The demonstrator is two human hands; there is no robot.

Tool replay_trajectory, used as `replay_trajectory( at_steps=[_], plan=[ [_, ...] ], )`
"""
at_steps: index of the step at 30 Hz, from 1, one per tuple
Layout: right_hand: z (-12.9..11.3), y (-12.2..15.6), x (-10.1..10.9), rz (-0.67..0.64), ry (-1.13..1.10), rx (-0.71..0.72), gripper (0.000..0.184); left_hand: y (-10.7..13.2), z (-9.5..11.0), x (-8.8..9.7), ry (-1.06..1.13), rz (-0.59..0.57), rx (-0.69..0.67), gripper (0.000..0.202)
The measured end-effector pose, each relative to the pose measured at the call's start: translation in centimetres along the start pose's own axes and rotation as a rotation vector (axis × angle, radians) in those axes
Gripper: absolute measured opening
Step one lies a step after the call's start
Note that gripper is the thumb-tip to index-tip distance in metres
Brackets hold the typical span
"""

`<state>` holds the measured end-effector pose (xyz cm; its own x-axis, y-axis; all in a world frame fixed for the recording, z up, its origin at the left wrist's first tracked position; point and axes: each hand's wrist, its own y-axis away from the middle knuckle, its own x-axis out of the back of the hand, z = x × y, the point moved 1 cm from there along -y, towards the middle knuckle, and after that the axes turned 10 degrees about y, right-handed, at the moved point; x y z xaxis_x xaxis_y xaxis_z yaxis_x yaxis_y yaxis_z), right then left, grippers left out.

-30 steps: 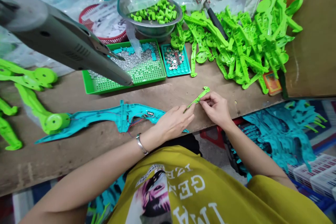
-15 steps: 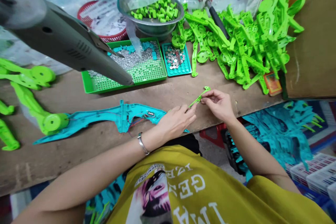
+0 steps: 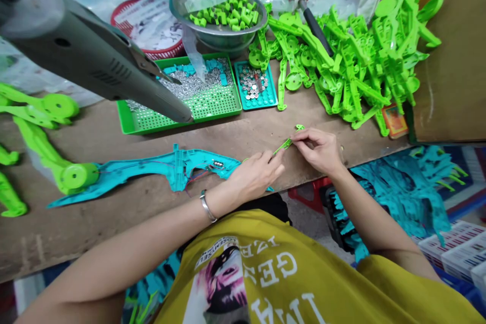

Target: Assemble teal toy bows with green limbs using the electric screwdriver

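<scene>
My left hand (image 3: 253,177) and my right hand (image 3: 317,149) both pinch a thin bright green plastic strip (image 3: 285,145) just above the wooden bench (image 3: 243,134). The left fingers grip its lower end, the right fingers its upper part, and the strip's hooked tip (image 3: 299,127) pokes out past them. Left of my hands a long teal toy shell (image 3: 152,174) lies on the bench with red wires and a small metal part in it. A green round-ended piece (image 3: 74,176) sits on its left end.
A grey hanging power tool (image 3: 91,61) juts in from the upper left. Behind stand a green tray of screws (image 3: 212,104), a small teal tray of metal discs (image 3: 255,86), a steel bowl of green bits (image 3: 220,15) and a heap of green parts (image 3: 353,66). Teal shells (image 3: 402,192) lie below right.
My right hand has slid slightly up along the green strip, covering more of it. The left hand has stayed nearly in place.
</scene>
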<state>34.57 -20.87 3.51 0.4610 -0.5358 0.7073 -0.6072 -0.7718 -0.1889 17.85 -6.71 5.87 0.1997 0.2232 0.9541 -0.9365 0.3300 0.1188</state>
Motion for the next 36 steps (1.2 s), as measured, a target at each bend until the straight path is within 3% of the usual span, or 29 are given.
replay_trajectory(
  at_steps=[7, 11, 15, 19, 24, 29, 36],
  plan=[
    [0.0, 0.1, -0.7, 0.053, 0.075, 0.120, 0.017, 0.0, 0.0, -0.2, -0.001, 0.025, 0.001, 0.022],
    [0.3, 0.8, -1.2, 0.156, 0.154, 0.083, 0.009, 0.1, 0.0, -0.1, 0.009, 0.015, 0.000, 0.023],
    [0.4, 1.6, -1.5, 0.207, 0.201, 0.133, 0.023, 0.0, -0.1, 0.1, 0.030, -0.021, 0.024, 0.025],
    [0.3, 1.8, -1.5, 0.238, 0.242, 0.176, 0.020, 0.0, -0.1, 0.1, 0.028, -0.014, 0.017, 0.024],
    [0.2, 1.4, -1.3, 0.217, 0.235, 0.121, 0.020, -0.1, 0.0, 0.1, 0.035, -0.016, 0.018, 0.023],
    [0.2, 1.0, -1.4, 0.202, 0.266, 0.156, 0.026, 0.0, 0.0, 0.3, 0.037, -0.023, 0.020, 0.022],
    [0.1, 1.7, -2.0, 0.215, 0.417, 0.125, 0.012, 0.0, -0.1, 0.3, 0.063, 0.000, 0.016, 0.023]
  ],
)
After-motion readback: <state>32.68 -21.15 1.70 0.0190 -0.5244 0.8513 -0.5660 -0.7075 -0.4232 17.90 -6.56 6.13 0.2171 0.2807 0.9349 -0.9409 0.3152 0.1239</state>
